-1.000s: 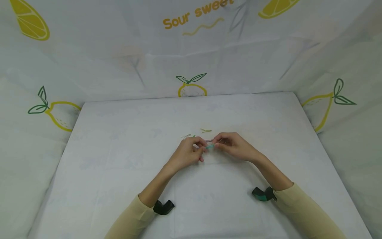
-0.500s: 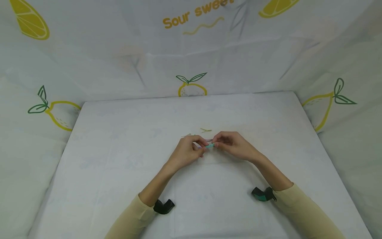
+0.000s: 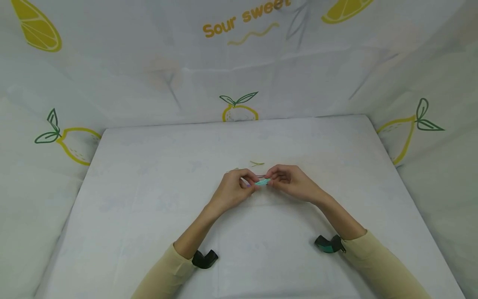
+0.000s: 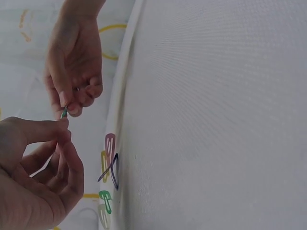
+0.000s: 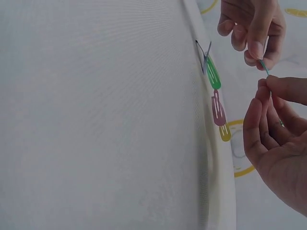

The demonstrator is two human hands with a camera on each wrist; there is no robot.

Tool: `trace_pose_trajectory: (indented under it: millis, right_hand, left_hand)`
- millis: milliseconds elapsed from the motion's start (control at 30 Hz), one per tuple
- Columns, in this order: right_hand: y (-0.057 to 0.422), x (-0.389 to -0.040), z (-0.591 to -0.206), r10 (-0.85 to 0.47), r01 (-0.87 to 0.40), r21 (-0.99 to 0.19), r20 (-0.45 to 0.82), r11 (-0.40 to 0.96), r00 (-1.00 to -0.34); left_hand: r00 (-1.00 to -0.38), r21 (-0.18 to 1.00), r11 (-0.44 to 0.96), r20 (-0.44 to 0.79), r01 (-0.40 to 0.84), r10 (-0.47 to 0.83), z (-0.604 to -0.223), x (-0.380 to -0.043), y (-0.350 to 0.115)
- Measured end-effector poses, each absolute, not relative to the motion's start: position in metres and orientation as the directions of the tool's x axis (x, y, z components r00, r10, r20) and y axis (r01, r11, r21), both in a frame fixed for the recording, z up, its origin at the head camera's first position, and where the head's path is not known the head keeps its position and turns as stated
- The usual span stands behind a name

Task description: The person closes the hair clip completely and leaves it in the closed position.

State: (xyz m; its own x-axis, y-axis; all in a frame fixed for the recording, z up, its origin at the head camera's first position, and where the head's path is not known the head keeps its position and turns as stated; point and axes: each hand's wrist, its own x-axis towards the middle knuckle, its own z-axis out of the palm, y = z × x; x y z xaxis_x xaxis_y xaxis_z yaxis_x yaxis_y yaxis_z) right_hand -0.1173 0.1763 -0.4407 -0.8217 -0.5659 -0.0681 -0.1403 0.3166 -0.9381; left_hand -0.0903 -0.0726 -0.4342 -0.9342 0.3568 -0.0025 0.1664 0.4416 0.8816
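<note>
A small teal snap hair clip (image 3: 263,182) is held between both hands, above the white table. The left hand (image 3: 237,187) pinches its left end between thumb and fingertips. At the other end, the right hand (image 3: 292,182) pinches it with thumb and index finger. Seen from the right wrist, the clip (image 5: 264,66) is a thin sliver between the two sets of fingertips. More snap clips lie on the table just beyond: a pink one (image 5: 218,113), a green one (image 5: 213,73), a purple one (image 5: 205,65) with its legs spread and a yellow one (image 3: 257,163).
A pale clip (image 4: 103,216) lies near the green one and is partly hidden by the left hand in the head view. White table cloth (image 3: 149,166) surrounds the clips. Lemon-printed curtains (image 3: 149,83) stand behind and at both sides. Black wrist cameras (image 3: 204,259) sit low near the table.
The hands have stayed almost in place while the teal clip turned slightly between them. The left fingers have drawn up around the clip's end, and the green clip behind that hand is now covered.
</note>
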Motion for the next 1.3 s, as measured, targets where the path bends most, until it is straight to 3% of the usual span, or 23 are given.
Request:
trace_pose_trajectory:
  millis: [1300]
  right_hand:
    - [0.1818,-0.1171,-0.4432,-0.534,-0.153,-0.925,-0.061,0.347,-0.843]
  left_hand:
    - [-0.937,0.853,0.492,-0.011,0.174,0.350,-0.4366,-0.0937,-0.0733]
